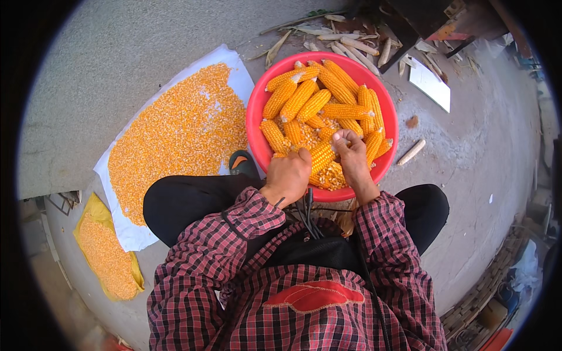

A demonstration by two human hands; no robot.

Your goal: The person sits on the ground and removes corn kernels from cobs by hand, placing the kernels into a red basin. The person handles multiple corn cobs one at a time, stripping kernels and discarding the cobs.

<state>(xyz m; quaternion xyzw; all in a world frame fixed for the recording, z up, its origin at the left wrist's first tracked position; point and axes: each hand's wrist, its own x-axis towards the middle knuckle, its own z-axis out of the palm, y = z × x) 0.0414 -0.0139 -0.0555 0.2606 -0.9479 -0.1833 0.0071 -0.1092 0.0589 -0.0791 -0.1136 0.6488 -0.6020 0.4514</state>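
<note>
A red plastic basin (389, 109) stands before me, heaped with yellow corn cobs (338, 83) and some loose kernels (330, 176). Over its near part my left hand (287, 173) is closed around one end of a corn cob (322, 156). My right hand (351, 153) touches the same cob at its upper right end, with thumb and fingertips together; whether it grips the cob or something small, I cannot tell. The palms of both hands are hidden.
Corn kernels (175, 131) cover a white sheet (237, 72) at the left, and more lie on a yellow sack (90, 206) beyond my knee. Bare cobs and husks (360, 46) litter the ground behind the basin. One bare cob (411, 152) lies right of it, below a white board (430, 87).
</note>
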